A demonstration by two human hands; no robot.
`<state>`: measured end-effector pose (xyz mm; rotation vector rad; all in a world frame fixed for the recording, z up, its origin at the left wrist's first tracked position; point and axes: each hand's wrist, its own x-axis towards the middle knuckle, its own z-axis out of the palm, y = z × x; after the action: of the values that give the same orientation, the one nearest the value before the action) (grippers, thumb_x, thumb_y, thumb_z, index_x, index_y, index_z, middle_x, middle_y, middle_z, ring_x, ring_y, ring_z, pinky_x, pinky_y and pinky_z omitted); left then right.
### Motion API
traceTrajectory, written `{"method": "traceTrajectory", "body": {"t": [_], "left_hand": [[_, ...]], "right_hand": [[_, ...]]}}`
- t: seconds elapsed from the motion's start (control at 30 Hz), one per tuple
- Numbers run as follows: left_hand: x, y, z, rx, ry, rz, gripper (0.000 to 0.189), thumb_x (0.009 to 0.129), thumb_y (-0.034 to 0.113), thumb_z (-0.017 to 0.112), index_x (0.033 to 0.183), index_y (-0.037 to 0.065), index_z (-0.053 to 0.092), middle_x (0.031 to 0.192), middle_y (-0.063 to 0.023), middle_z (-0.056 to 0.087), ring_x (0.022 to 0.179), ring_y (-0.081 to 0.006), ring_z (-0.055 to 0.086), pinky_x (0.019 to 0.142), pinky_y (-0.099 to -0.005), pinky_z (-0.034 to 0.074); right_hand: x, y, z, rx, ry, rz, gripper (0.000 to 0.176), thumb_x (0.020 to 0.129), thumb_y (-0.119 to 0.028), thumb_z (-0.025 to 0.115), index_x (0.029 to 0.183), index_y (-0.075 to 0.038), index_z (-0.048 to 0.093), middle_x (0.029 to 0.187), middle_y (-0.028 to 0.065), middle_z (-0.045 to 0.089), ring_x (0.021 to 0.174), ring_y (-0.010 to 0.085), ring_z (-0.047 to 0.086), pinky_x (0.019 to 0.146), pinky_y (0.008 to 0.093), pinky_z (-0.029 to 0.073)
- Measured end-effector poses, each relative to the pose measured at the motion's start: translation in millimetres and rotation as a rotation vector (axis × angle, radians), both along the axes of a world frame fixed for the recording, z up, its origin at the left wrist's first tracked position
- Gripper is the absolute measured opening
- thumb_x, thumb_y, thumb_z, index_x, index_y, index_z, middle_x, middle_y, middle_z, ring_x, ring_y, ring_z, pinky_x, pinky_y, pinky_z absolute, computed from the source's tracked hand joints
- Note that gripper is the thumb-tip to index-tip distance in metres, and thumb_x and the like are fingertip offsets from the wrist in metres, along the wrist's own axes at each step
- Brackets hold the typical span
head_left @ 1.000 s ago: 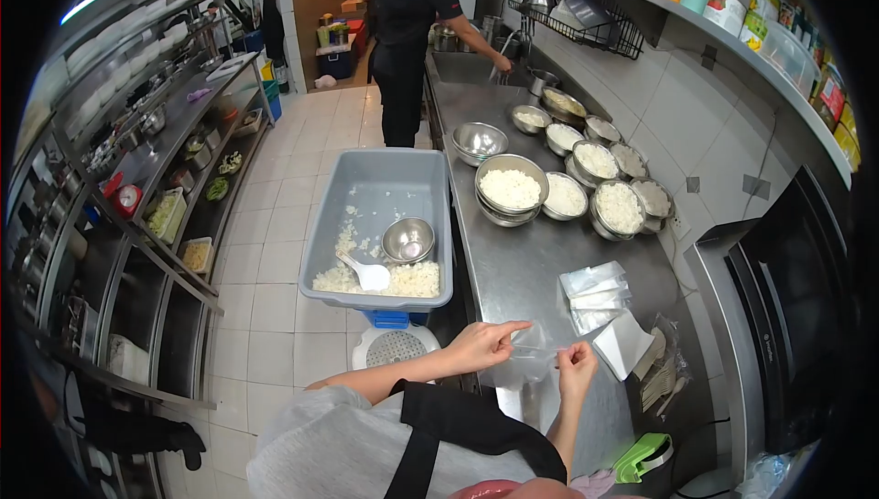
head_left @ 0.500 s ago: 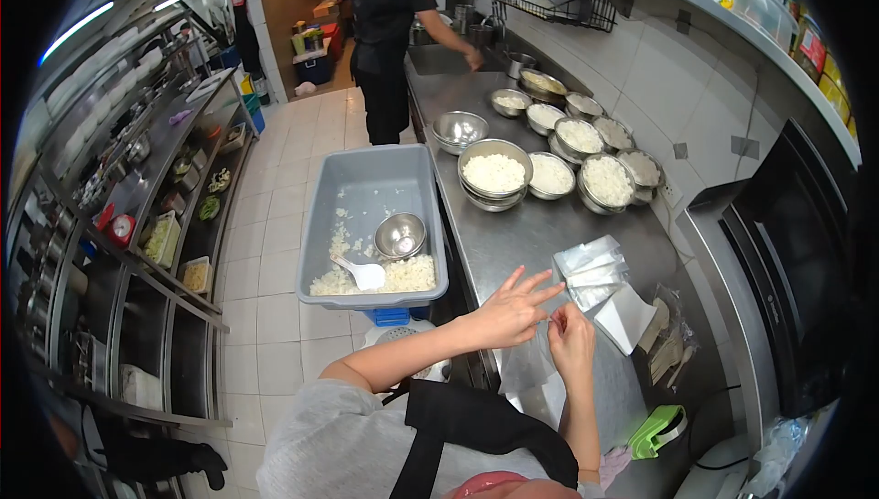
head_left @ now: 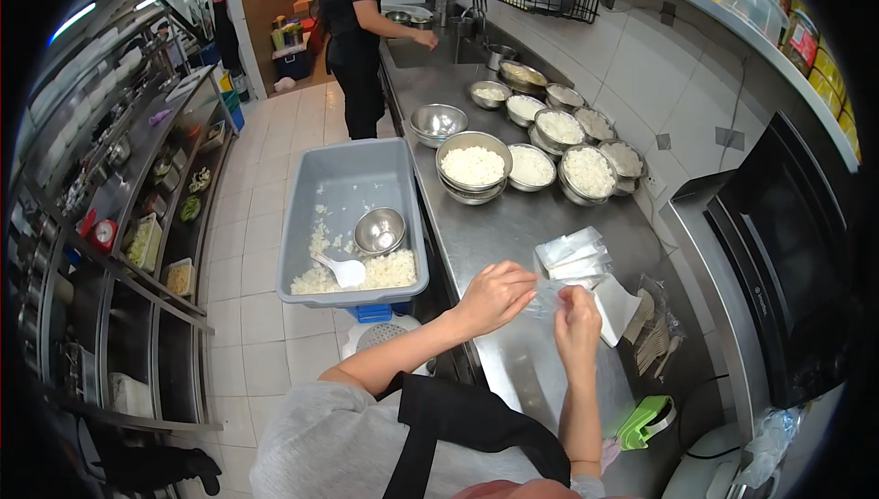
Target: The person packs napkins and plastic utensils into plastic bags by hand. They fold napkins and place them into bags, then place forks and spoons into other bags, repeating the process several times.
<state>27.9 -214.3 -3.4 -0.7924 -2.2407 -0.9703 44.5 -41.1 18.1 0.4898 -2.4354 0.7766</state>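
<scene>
My left hand (head_left: 497, 298) and my right hand (head_left: 578, 320) are close together above the steel counter (head_left: 513, 362). Thin clear plastic, apparently a bag (head_left: 544, 299), stretches between them, with the fingers of both hands closed on its edges. Just beyond lies a stack of clear plastic bags (head_left: 575, 254), beside a white sheet or packet (head_left: 617, 309). To the left, a grey tub (head_left: 357, 153) holds cooked rice (head_left: 389, 272), a metal bowl (head_left: 379, 231) and a white rice paddle (head_left: 345, 270).
Several metal bowls of rice (head_left: 474, 167) crowd the counter's far part, near an empty bowl (head_left: 439, 122). Wooden-looking cutlery in plastic (head_left: 656, 339) and a green object (head_left: 645, 422) lie right, below a black-fronted appliance (head_left: 778, 270). Another person (head_left: 352, 41) stands by the sink.
My left hand's spread fingers have closed, and the plastic that hung below is now stretched between both hands. The view has shifted slightly. The other person has turned and drawn an arm back.
</scene>
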Motion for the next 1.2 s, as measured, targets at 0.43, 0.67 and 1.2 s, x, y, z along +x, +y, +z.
{"method": "traceTrajectory", "body": {"t": [0.43,0.67,1.2], "left_hand": [[-27,-14,-4,-0.191,-0.041,0.012,0.031,0.064,-0.007,0.052,0.087,0.008,0.067,0.107,-0.0036,0.062,0.091,-0.0240,0.055,0.073,-0.0338,0.051],[-28,10,72,-0.231,0.279,0.009,0.052,0.064,-0.010,0.050,0.110,0.010,0.061,0.130,-0.0082,0.048,0.115,-0.0271,0.048,0.078,-0.0317,0.050],[33,43,-137,-0.476,-0.268,-0.459,0.057,0.069,-0.011,0.047,0.123,0.005,0.048,0.142,-0.0089,0.030,0.131,-0.0310,0.027,0.074,-0.0279,0.053]], "right_hand": [[-9,10,-4,-0.090,-0.012,-0.144,0.013,0.070,0.007,0.051,0.079,0.000,0.058,0.071,0.0172,0.059,0.069,0.0332,0.058,0.064,0.0410,0.045],[-6,23,38,-0.196,0.410,-0.156,0.019,0.059,0.007,0.056,0.076,-0.001,0.055,0.084,0.0144,0.057,0.075,0.0304,0.055,0.065,0.0372,0.044],[32,119,-140,-0.218,-0.243,-0.446,0.008,0.072,-0.007,0.059,0.078,-0.001,0.056,0.085,0.0147,0.055,0.079,0.0330,0.054,0.069,0.0399,0.044]]}}
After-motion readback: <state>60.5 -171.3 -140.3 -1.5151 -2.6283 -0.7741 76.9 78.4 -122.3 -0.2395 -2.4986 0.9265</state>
